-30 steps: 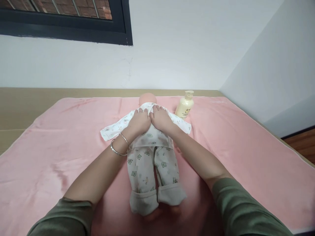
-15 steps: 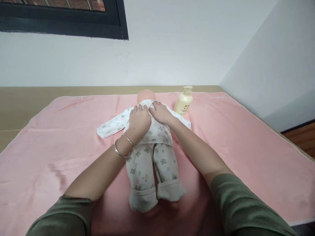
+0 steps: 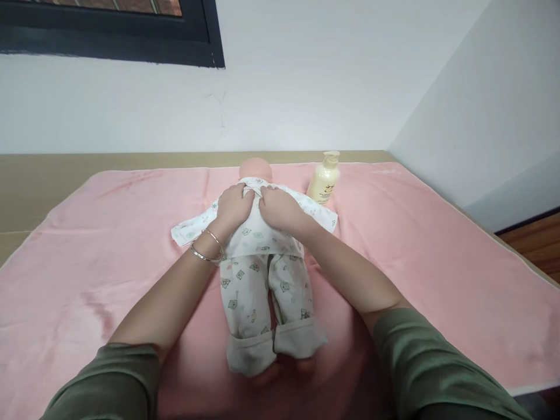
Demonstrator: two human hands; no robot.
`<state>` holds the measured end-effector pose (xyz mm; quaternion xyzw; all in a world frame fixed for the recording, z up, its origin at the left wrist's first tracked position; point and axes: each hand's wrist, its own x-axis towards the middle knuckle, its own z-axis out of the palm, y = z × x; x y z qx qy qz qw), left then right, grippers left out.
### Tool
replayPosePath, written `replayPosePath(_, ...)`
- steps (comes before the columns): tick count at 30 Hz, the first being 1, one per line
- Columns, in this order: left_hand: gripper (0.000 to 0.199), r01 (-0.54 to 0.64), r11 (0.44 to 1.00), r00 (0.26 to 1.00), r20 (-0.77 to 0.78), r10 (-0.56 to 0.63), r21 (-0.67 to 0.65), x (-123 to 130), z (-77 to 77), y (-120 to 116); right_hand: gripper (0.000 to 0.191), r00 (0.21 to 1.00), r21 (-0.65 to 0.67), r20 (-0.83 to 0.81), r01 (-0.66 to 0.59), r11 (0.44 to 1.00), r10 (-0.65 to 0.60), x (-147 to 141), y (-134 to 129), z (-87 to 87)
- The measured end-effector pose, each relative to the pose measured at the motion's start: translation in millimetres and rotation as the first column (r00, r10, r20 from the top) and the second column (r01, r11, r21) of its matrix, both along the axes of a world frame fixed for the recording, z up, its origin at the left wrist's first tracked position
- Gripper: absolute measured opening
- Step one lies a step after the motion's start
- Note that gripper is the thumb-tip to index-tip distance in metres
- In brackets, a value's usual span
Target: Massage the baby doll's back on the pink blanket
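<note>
A baby doll [image 3: 256, 168] lies stretched out with its head toward the wall. It wears a white printed shirt [image 3: 258, 236] and matching pants [image 3: 247, 297] with turned-up cuffs. My left hand [image 3: 234, 205], a silver bangle on its wrist, is curled at the upper left of the shirt near the neck. Opposite it, my right hand [image 3: 280, 205] has its fingers bent into the cloth at the upper right. The fabric bunches between both hands, though the fingertips are partly hidden. Beyond the doll's right-hand sleeve stands a pale yellow pump bottle [image 3: 324, 179].
A pink sheet [image 3: 429, 262] covers most of the wooden surface [image 3: 26, 189]. Behind it rises a white wall [image 3: 306, 76] with a dark window frame [image 3: 109, 38] at the upper left. Another wall [image 3: 516, 116] closes in on the right.
My left hand has shifted left, away from the shirt's middle. The fingers of both hands have curled in and gathered the shirt near the neck. The view has shifted slightly.
</note>
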<state>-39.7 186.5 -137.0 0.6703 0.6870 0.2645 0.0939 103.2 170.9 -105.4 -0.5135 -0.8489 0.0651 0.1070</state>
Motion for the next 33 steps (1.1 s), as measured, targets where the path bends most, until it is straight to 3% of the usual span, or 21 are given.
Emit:
replayPosePath(9, 0.043, 0.049, 0.975, 0.983, -0.184, -0.009, 0.215, 31.9, -7.9, -19.9, 0.044, 0.983, -0.047, -0.175, 0.047, 0.998, -0.055, 11.5, 42.6, -17.0)
replayPosePath(15, 0.042, 0.02, 0.991, 0.997, -0.077, -0.011, 0.13, 23.2, -5.9, -10.4, 0.055, 0.998, -0.031, -0.063, 0.01, 0.999, -0.012, 13.7, 39.6, -17.3)
replayPosePath(21, 0.046, -0.009, 0.999, 0.995, 0.102, 0.004, 0.049, 2.8, -8.6, 4.0, 0.047, 0.992, 0.064, 0.06, 0.103, 0.993, -0.107, -7.2, 2.6, -12.0)
replayPosePath(24, 0.048, -0.039, 0.997, 0.994, 0.109, 0.031, 0.071, 2.0, -11.4, 4.3, 0.044, 0.993, 0.129, 0.04, 0.109, 0.986, -0.115, -12.4, -4.7, -12.6)
replayPosePath(29, 0.051, -0.058, 0.994, 0.996, 0.078, 0.05, 0.095, 6.8, -16.1, 3.5, 0.049, 0.988, 0.001, -0.142, 0.068, 0.998, -0.067, 5.5, 22.9, -12.2)
replayPosePath(33, 0.052, -0.07, 0.991, 0.995, 0.083, 0.061, 0.115, 6.9, -20.2, 5.0, 0.06, 0.981, -0.026, -0.19, 0.045, 0.999, -0.05, 15.3, 42.6, -19.3)
